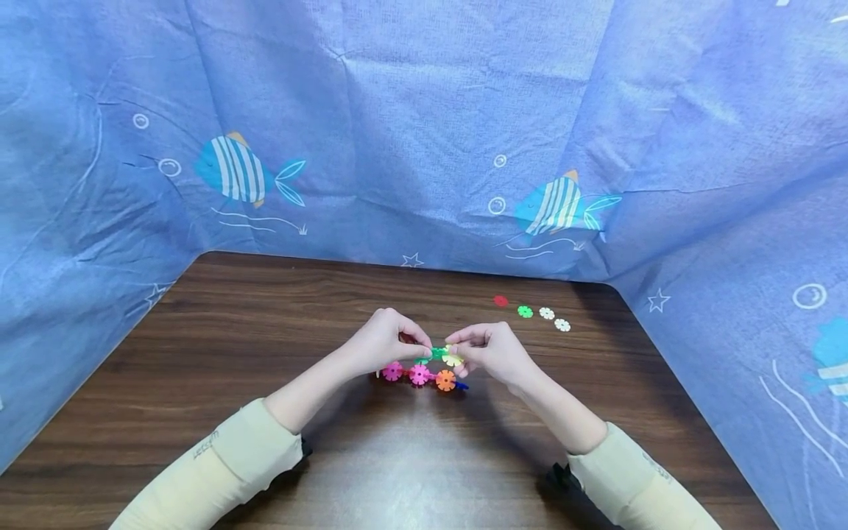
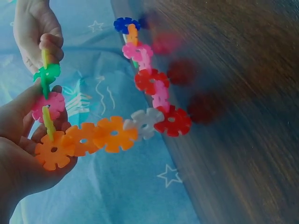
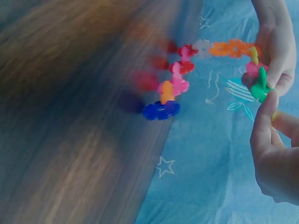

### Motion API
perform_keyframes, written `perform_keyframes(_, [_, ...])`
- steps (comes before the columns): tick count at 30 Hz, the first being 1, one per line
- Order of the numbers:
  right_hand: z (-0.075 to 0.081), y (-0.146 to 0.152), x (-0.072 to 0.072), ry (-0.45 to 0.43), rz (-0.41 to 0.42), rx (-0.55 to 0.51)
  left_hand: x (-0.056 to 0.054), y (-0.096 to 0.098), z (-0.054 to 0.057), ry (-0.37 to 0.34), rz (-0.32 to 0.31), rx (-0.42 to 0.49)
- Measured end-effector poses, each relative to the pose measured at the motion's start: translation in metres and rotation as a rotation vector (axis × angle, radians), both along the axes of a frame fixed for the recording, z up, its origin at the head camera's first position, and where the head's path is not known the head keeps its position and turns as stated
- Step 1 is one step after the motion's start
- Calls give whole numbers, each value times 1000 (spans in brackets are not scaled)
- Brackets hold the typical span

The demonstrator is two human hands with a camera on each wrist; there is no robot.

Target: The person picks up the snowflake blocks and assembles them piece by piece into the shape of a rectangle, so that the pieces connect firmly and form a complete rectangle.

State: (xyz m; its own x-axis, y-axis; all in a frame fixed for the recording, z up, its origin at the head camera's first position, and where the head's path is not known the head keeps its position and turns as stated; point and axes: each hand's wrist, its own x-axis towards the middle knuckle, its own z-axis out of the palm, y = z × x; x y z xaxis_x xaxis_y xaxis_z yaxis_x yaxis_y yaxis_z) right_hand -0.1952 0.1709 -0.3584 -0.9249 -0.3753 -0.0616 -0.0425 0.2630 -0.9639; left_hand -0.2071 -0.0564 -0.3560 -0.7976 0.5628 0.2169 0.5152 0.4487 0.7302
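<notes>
A chain of interlocking plastic flower discs hangs between the hands, above the table. My left hand grips it by one end section, with a green disc and a pink disc at its fingers. Orange discs pass beside the left palm, then a clear disc, then red and pink ones. At the chain's far end is a dark blue disc. My right hand pinches a yellow disc against the green one; its fingers partly hide it, so how far the two are joined I cannot tell.
Loose discs lie at the back right of the brown wooden table: one red, one green and two white. A blue curtain with fish prints borders the table's back and sides.
</notes>
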Motion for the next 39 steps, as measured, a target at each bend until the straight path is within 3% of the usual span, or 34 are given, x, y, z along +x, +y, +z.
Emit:
perform_keyframes(11, [0, 2, -3, -8, 36, 4, -1, 0, 3, -39, -3, -1])
perform_keyframes(19, [3, 11, -6, 50, 58, 11, -2, -1, 11, -57, 0, -23])
perform_keyframes(29, [4, 49, -22, 219, 18, 120, -3, -8, 13, -77, 16, -17])
perform_keyframes(39, [5, 96, -47, 568, -47, 421, -7, -9, 9, -69, -10, -21])
